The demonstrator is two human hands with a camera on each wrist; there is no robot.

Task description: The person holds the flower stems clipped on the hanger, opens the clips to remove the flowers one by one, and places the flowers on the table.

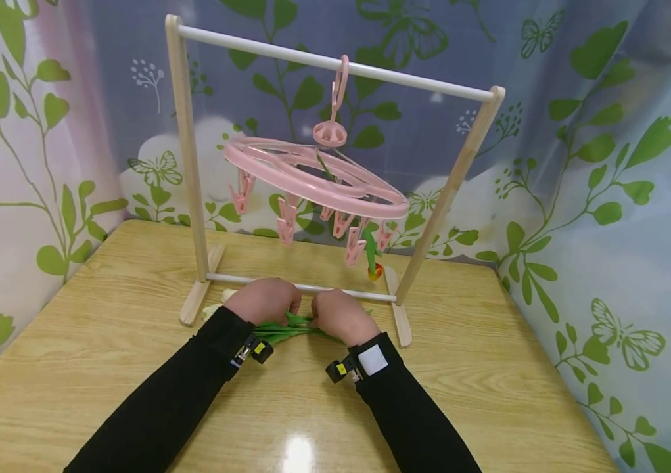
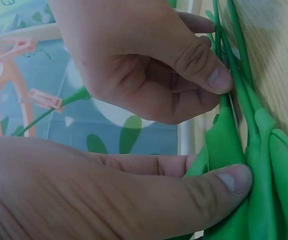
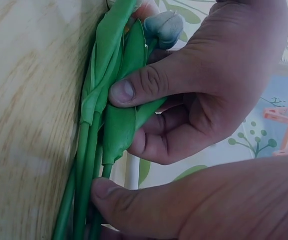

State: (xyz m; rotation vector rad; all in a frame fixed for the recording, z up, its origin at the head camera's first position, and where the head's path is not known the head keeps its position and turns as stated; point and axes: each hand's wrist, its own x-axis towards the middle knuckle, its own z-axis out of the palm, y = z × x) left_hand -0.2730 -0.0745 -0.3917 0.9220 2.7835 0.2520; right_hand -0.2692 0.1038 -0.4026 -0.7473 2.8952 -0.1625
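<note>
Artificial tulips (image 1: 278,333) with green leaves and stems lie bunched on the table, pale flower heads (image 1: 211,310) toward the left. My left hand (image 1: 263,299) pinches the green leaf (image 2: 227,145) of one tulip between thumb and fingers. Beside it, my right hand (image 1: 341,315) pinches that tulip's thin stem (image 3: 105,171) just below the leaf. Other stems (image 3: 84,165) lie alongside, against the wood. A pale bluish flower head (image 3: 164,27) shows past the left hand in the right wrist view.
A pink clip hanger (image 1: 317,187) hangs tilted from the white rod (image 1: 264,47) of a wooden stand (image 1: 188,151). An orange-red tulip (image 1: 374,270) hangs head down among its clips (image 1: 355,246). The stand's lower bar (image 1: 365,295) runs just behind my hands. Patterned curtains surround the table (image 1: 459,394).
</note>
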